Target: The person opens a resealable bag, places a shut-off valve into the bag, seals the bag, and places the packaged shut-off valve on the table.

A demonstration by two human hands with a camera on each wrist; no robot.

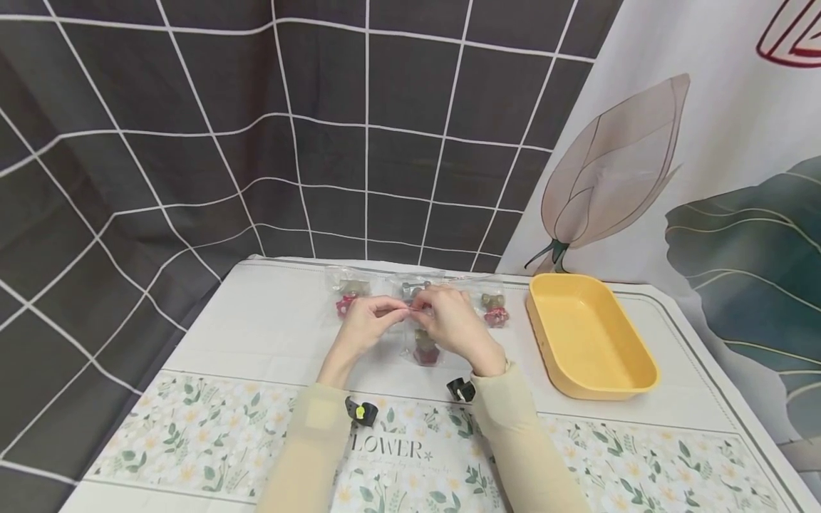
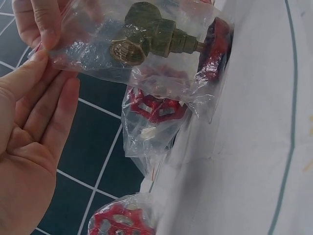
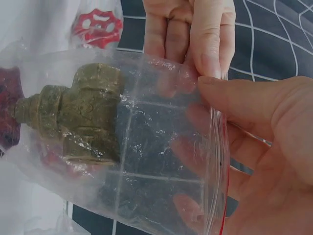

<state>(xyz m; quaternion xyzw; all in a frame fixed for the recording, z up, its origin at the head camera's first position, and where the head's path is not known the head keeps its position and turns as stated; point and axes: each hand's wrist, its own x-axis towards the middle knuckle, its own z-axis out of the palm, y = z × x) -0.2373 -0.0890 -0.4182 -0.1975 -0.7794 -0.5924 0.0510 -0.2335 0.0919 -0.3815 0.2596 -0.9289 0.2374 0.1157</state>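
Observation:
A clear zip bag with a red-edged seal hangs between my two hands over the table. Inside it is a brass valve with a red handwheel, its wheel end at the bottom. My left hand pinches the bag's top edge between thumb and fingers. Close beside it, my right hand pinches the same edge, fingers behind the plastic and thumb in front. The fingertips of both hands nearly meet at the seal. Whether the seal is fastened along its length cannot be told.
More bagged valves lie around the hands: one on the left, one behind and one on the right. A yellow tray stands at the right on the white, flower-printed tablecloth. A dark gridded curtain hangs behind.

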